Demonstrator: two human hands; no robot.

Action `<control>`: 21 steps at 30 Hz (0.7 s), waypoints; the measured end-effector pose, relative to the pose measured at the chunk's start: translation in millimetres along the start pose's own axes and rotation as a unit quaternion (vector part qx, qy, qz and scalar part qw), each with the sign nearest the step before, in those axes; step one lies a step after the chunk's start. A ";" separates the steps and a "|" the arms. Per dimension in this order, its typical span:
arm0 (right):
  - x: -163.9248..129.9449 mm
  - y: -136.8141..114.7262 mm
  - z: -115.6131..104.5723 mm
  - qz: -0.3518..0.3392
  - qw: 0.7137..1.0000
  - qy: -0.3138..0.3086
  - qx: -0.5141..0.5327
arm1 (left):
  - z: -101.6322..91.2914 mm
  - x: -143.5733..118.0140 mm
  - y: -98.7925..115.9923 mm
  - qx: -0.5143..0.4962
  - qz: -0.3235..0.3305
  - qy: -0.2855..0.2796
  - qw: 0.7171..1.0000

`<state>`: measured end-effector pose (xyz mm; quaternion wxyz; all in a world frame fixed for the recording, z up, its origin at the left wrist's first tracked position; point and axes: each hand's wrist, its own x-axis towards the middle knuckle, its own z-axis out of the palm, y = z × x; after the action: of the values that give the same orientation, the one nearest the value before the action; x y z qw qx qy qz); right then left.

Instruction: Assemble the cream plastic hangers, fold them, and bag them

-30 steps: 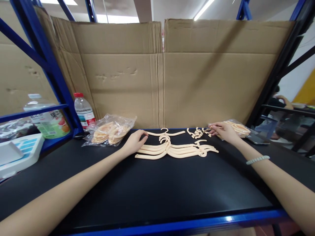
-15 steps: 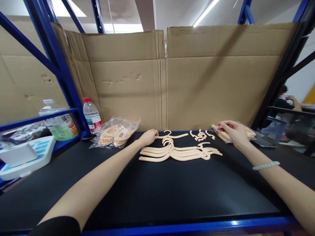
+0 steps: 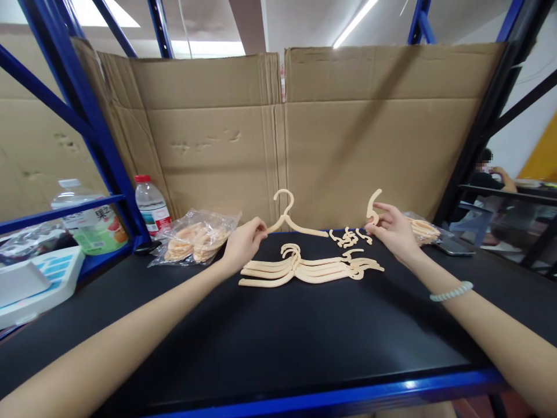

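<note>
My left hand (image 3: 242, 241) pinches one end of a cream plastic hanger (image 3: 290, 223) and tilts it up, its hook in the air and its far end on the black table (image 3: 270, 337). My right hand (image 3: 391, 231) holds a small cream hook piece (image 3: 373, 207) upright above the table. Between both hands lies a stack of several cream hangers (image 3: 304, 267). A little pile of loose hook pieces (image 3: 348, 236) rests just behind the stack, close to my right hand.
A clear bag of cream parts (image 3: 194, 237) lies at the left, another bag (image 3: 422, 229) behind my right hand. A water bottle (image 3: 150, 204) and a drink bottle (image 3: 93, 223) stand by the blue rack post. Cardboard walls the back. A person sits far right.
My left hand has lifted the rear hanger off the table by its end. My right hand has left the bag and raised a small hook piece.
</note>
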<state>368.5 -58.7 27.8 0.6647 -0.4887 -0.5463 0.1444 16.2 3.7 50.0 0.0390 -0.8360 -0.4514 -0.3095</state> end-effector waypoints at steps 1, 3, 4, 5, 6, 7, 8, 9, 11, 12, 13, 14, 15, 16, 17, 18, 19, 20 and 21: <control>-3.0 -2.4 4.0 0.011 1.000 -0.019 0.016 | 0.5 -8.3 3.7 -0.013 0.011 0.002 1.000; -10.1 -6.6 13.1 0.037 0.997 -0.059 0.038 | 4.7 -26.1 9.4 -0.083 0.045 0.017 0.995; -14.0 -8.6 17.9 0.053 0.995 -0.080 0.041 | 7.9 -34.9 11.5 -0.124 0.060 0.022 0.990; -17.9 -10.4 22.6 0.068 0.992 -0.101 0.038 | 11.4 -43.2 13.2 -0.152 0.066 0.031 0.986; -21.6 -12.1 27.1 0.080 0.989 -0.121 0.028 | 15.0 -50.6 14.5 -0.172 0.070 0.040 0.982; -25.0 -13.7 31.0 0.084 0.986 -0.140 0.012 | 18.3 -56.9 15.7 -0.190 0.069 0.047 0.978; -27.7 -14.9 34.3 0.080 0.984 -0.158 -0.008 | 21.1 -62.0 16.8 -0.197 0.070 0.043 0.977; -29.7 -15.6 36.7 0.072 0.982 -0.173 -0.028 | 23.4 -65.7 17.8 -0.199 0.075 0.036 0.976; -31.3 -15.2 38.8 0.056 0.978 -0.192 -0.052 | 26.0 -69.4 19.5 -0.195 0.086 0.023 0.977; -30.9 -14.0 38.5 0.058 0.978 -0.195 -0.055 | 26.4 -69.8 20.0 -0.193 0.089 0.020 0.977; -29.9 -12.4 37.5 0.066 0.977 -0.195 -0.053 | 26.5 -69.7 20.3 -0.192 0.089 0.021 0.977; -28.6 -10.4 36.1 0.081 0.977 -0.191 -0.046 | 26.4 -69.3 20.4 -0.192 0.088 0.023 0.977; -27.1 -8.4 34.3 0.098 0.977 -0.187 -0.037 | 26.0 -68.8 20.3 -0.193 0.086 0.026 0.977; -25.6 -6.7 32.5 0.116 0.976 -0.180 -0.028 | 25.6 -68.4 20.1 -0.196 0.085 0.028 0.977; -24.3 -5.4 30.8 0.133 0.976 -0.171 -0.018 | 25.2 -68.0 19.8 -0.198 0.085 0.030 0.976; -23.3 -4.7 29.3 0.148 0.975 -0.164 -0.008 | 24.8 -67.6 19.6 -0.200 0.084 0.032 0.976; -22.6 -4.7 28.1 0.162 0.974 -0.160 0.003 | 24.4 -67.3 19.4 -0.199 0.085 0.033 0.976; -22.2 -5.2 27.2 0.174 0.972 -0.160 0.013 | 24.1 -67.0 19.3 -0.197 0.084 0.034 0.976; -21.9 -6.1 26.4 0.186 0.969 -0.163 0.023 | 23.9 -66.6 19.2 -0.194 0.082 0.033 0.977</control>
<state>335.6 -64.5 17.9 0.5390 -0.5365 -0.5433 0.3556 16.0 -48.0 -1.9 -0.0834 -0.8511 -0.3110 -0.4146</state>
